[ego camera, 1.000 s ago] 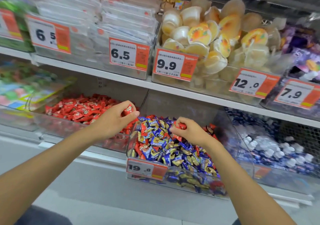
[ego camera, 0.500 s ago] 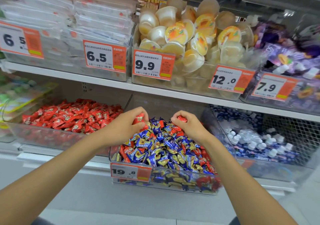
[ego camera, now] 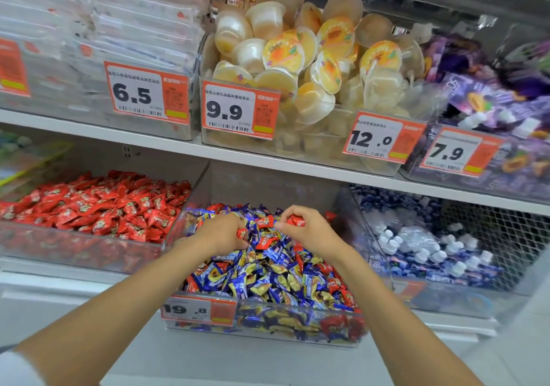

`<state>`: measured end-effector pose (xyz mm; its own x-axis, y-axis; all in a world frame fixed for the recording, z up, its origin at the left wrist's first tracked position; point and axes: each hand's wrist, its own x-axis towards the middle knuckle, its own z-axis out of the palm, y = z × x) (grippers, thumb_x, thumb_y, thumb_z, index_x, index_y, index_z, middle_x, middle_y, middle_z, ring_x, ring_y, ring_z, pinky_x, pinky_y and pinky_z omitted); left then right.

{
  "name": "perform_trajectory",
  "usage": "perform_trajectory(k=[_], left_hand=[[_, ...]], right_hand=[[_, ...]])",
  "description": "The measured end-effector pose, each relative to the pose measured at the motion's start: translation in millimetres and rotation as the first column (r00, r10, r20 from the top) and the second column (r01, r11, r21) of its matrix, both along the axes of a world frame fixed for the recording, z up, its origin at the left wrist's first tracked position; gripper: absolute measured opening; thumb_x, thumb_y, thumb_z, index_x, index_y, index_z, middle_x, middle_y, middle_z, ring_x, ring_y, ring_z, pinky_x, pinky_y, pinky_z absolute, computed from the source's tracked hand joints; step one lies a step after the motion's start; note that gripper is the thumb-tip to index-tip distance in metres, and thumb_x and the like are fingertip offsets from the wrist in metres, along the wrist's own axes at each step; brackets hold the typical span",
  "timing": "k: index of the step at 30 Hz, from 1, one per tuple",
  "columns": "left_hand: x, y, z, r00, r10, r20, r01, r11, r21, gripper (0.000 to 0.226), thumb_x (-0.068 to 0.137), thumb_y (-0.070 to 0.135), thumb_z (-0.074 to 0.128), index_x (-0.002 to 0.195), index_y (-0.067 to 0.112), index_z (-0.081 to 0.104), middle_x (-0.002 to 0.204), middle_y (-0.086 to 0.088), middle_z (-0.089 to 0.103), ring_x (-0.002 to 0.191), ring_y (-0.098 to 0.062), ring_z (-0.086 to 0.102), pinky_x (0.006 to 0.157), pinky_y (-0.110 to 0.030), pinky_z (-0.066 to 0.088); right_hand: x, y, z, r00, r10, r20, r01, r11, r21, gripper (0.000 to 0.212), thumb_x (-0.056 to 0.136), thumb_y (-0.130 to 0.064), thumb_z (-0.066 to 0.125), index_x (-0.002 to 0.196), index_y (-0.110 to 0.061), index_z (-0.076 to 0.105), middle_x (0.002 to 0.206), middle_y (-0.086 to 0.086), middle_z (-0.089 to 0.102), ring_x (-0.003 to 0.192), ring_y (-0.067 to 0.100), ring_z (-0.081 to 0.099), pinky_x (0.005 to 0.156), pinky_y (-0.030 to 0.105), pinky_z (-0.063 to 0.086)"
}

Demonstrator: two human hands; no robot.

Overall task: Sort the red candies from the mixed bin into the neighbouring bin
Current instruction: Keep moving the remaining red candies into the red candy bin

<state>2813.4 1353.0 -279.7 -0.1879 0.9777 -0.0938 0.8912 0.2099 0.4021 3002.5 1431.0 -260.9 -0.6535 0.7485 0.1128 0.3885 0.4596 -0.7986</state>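
1. Shop shelving, two tiers in view; white shelf edge [ego camera: 268,159] runs btwn upper and lower rows of clear bins.
2. Mixed bin [ego camera: 297,330]: lower tier, ctr. Clear plastic, heaped w/ blue-and-gold sweets [ego camera: 268,278], red ones scattered through. Price tag 19.8 [ego camera: 198,309] on front wall, left end.
3. Neighbouring bin [ego camera: 74,251]: just left of mixed bin; whether the walls touch, can't tell. Holds red candies [ego camera: 104,207] only, piled to approx rim level.
4. Left hand [ego camera: 221,232]: over rear-left part of mixed bin, fingers curled, gripping a red candy [ego camera: 241,233] that shows at the fingertips. Bare forearm reaches in from lower left.
5. Right hand [ego camera: 309,230]: over rear ctr of same bin, thumb and fingertips pinching a second red candy [ego camera: 297,221]. Hands near each other, not touching.
6. Third red candy [ego camera: 265,222]: loose on the pile, btwn the two hands.
7. Bin right of mixed bin: blue packets w/ white caps [ego camera: 431,245]; wire mesh [ego camera: 491,236] beyond.
8. Upper tier, left to right: flat clear packs [ego camera: 143,28], tag 6.5 [ego camera: 147,92]; jelly cups [ego camera: 285,55], tags 9.9 [ego camera: 239,108] and 12.0 [ego camera: 381,137]; purple packets [ego camera: 476,88], tag 7.9 [ego camera: 458,152].
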Motion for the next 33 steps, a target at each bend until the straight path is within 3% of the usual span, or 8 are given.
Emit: perform_trajectory(k=[2, 6, 9, 16, 21, 24, 29, 33], left_hand=[[-1, 1, -1, 0.999, 0.028, 0.026, -0.028, 1.0, -0.002, 0.02, 0.086, 0.026, 0.065, 0.069, 0.018, 0.059, 0.069, 0.002, 0.048, 0.071, -0.021, 0.046, 0.061, -0.029, 0.033], [-4, -6, 1, 0.989, 0.015, 0.148, -0.023, 0.998, 0.052, 0.012, 0.086, 0.014, 0.063, 0.075, 0.017, 0.067, 0.07, 0.009, 0.058, 0.058, -0.007, 0.05, 0.057, -0.026, 0.038], [-6, -16, 12, 0.951, 0.013, 0.307, -0.075, 0.979, 0.188, 0.017, 0.088, 0.014, 0.064, 0.071, 0.018, 0.065, 0.078, 0.004, 0.065, 0.056, -0.007, 0.053, 0.062, -0.027, 0.045], [-10, -43, 44, 0.956, -0.075, 0.282, -0.039, 0.925, 0.377, 0.01, 0.094, 0.022, 0.055, 0.085, 0.019, 0.058, 0.071, -0.009, 0.061, 0.035, -0.006, 0.035, 0.04, -0.014, 0.028], [-15, -60, 50, 0.963, -0.062, 0.263, -0.074, 0.875, 0.479, 0.01, 0.093, 0.024, 0.057, 0.082, 0.024, 0.056, 0.057, 0.005, 0.051, 0.04, -0.005, 0.04, 0.048, -0.024, 0.033], [-27, -65, 51, 0.969, -0.027, 0.247, -0.107, 0.851, 0.513, 0.011, 0.091, 0.024, 0.06, 0.081, 0.025, 0.056, 0.065, 0.005, 0.057, 0.051, -0.004, 0.048, 0.054, -0.028, 0.038], [-36, -72, 49, 0.963, -0.006, 0.269, -0.147, 0.826, 0.545, 0.014, 0.092, 0.025, 0.059, 0.079, 0.028, 0.054, 0.071, -0.003, 0.062, 0.054, -0.015, 0.052, 0.056, -0.033, 0.042], [-46, -84, 48, 0.948, 0.004, 0.319, -0.188, 0.814, 0.549, 0.013, 0.091, 0.023, 0.06, 0.079, 0.025, 0.055, 0.065, 0.0, 0.058, 0.046, -0.007, 0.047, 0.049, -0.027, 0.035]], right_hand=[[-7, -4, -7, 0.993, 0.035, 0.115, -0.039, 0.999, 0.034, 0.027, 0.082, -0.043, 0.07, 0.085, -0.017, 0.065, 0.068, -0.013, 0.057, 0.061, 0.002, 0.05, 0.06, 0.021, 0.038], [-18, -3, -19, 0.922, 0.071, 0.381, -0.143, 0.976, 0.162, 0.033, 0.081, -0.051, 0.069, 0.086, -0.018, 0.065, 0.081, -0.002, 0.059, 0.075, 0.016, 0.052, 0.067, 0.034, 0.041], [-13, 1, -10, 0.951, 0.072, 0.301, -0.096, 0.993, 0.065, 0.019, 0.085, -0.035, 0.068, 0.083, -0.017, 0.062, 0.082, -0.001, 0.06, 0.074, 0.014, 0.053, 0.068, 0.032, 0.041], [-14, 11, 7, 0.995, -0.093, 0.034, 0.093, 0.996, 0.007, 0.008, 0.086, -0.012, 0.058, 0.084, -0.019, 0.063, 0.073, -0.004, 0.06, 0.053, 0.009, 0.051, 0.056, 0.025, 0.042], [-41, 14, -9, 0.932, -0.101, 0.347, -0.004, 0.957, 0.29, 0.042, 0.094, -0.03, 0.055, 0.136, -0.028, 0.05, 0.138, -0.003, 0.052, 0.12, 0.024, 0.055, 0.096, 0.037, 0.045], [-49, 16, -17, 0.83, -0.129, 0.543, -0.107, 0.918, 0.382, 0.033, 0.095, -0.034, 0.056, 0.127, -0.028, 0.056, 0.131, 0.007, 0.053, 0.113, 0.027, 0.057, 0.09, 0.038, 0.047], [-47, 10, -8, 0.926, -0.091, 0.367, -0.03, 0.95, 0.31, 0.01, 0.096, -0.03, 0.054, 0.098, -0.021, 0.056, 0.107, 0.009, 0.054, 0.09, 0.026, 0.055, 0.076, 0.031, 0.041], [-45, 6, -11, 0.881, -0.1, 0.462, -0.057, 0.948, 0.313, 0.022, 0.096, -0.032, 0.053, 0.116, -0.024, 0.058, 0.119, 0.008, 0.049, 0.103, 0.026, 0.056, 0.087, 0.033, 0.044]])
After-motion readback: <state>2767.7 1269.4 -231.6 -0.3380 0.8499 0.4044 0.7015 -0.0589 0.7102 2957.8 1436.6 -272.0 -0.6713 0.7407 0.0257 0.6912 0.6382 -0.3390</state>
